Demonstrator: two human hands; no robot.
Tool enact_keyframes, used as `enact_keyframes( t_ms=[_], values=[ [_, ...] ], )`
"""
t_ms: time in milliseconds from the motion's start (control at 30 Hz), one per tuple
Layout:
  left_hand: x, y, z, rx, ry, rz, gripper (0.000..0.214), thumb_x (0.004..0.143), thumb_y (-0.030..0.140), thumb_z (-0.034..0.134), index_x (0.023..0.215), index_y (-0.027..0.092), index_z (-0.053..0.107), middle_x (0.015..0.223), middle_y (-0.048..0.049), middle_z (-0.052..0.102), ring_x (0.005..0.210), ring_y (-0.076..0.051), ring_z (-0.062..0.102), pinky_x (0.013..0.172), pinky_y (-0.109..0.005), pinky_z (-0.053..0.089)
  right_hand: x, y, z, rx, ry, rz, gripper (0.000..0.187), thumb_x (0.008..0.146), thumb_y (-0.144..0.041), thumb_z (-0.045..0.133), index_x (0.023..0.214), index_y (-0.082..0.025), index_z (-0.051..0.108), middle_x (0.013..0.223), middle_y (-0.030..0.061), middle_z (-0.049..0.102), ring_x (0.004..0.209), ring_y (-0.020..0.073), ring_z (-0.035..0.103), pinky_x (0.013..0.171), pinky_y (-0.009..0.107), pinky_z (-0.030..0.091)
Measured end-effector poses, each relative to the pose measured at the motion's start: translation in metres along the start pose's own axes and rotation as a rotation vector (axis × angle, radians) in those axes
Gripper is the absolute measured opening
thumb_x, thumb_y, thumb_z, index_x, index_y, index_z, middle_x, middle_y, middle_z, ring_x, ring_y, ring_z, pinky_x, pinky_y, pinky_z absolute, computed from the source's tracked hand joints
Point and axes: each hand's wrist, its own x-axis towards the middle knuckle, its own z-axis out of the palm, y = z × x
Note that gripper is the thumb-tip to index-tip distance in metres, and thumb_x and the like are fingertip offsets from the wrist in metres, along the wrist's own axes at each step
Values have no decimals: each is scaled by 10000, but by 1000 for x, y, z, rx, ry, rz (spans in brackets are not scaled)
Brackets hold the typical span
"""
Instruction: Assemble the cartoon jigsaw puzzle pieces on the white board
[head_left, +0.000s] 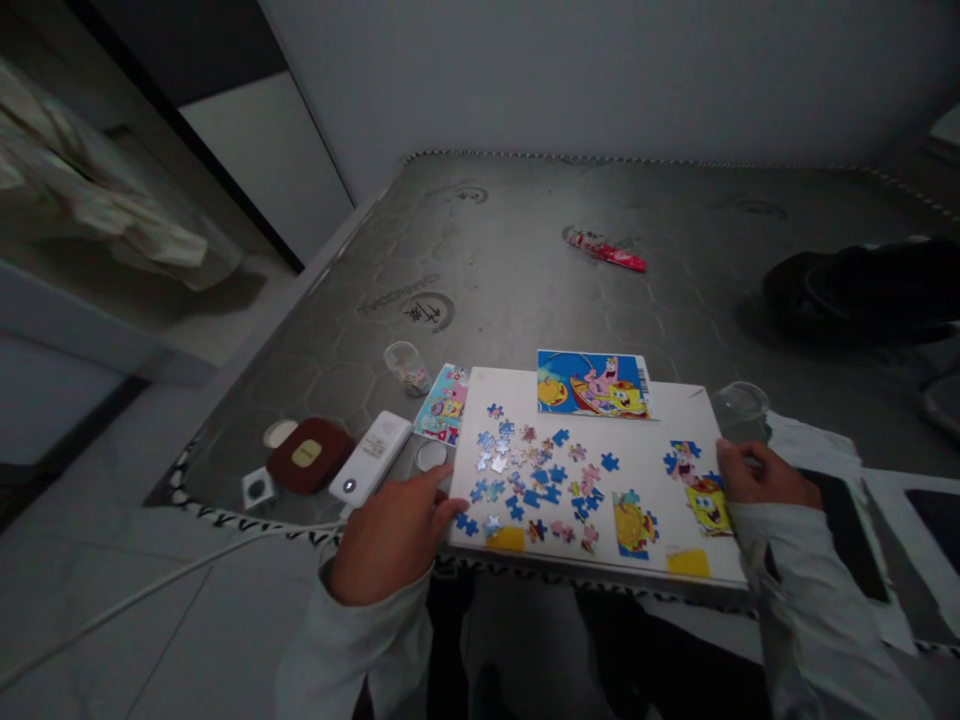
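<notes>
A white board (660, 425) lies on a grey mattress with several loose jigsaw pieces (525, 475) scattered over its left half. Two joined clusters sit lower right: a yellow-and-blue one (632, 522) and one with a yellow character (701, 490). A colourful reference picture (592, 383) lies at the board's far edge. My left hand (394, 535) rests at the board's left edge, fingers stretched flat, holding nothing. My right hand (757, 475) curls over the board's right edge beside the yellow character cluster.
Left of the board are a white power bank (371, 458), a dark red box (309, 455), a small clear cup (406, 365) and a second picture card (444, 405). A red wrapper (606, 250) lies farther back. Dark clothing (862, 290) sits at right. A clear cup (741, 408) stands beside the board.
</notes>
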Motion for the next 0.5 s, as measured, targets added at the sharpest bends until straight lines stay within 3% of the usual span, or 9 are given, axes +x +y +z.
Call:
enact_keyframes(
  t_ms=[200,367,500],
  values=[
    [-7,2,-7,-36,-25,-7,368,923,414,589,1262,283,653,1110,-48,776,1066,-264,711,868,-358,526,2,5,4,-7,12,21,395,832,-618,459,787,-242,571,649,46,605,576,193,504,548,296,340],
    [-2,5,-1,-64,-39,-43,595,860,569,631,1330,210,569,1175,-144,741,1126,-316,683,915,-408,528,5,6,6,-23,43,53,417,817,-634,460,809,-244,607,676,45,609,589,198,499,561,306,353],
    [1,6,5,-63,-70,-55,733,803,612,671,1395,218,493,1222,-155,716,1128,-329,679,894,-412,542,17,18,10,-99,-38,87,451,804,-642,447,825,-226,623,636,56,613,553,212,528,504,307,357]
  ],
)
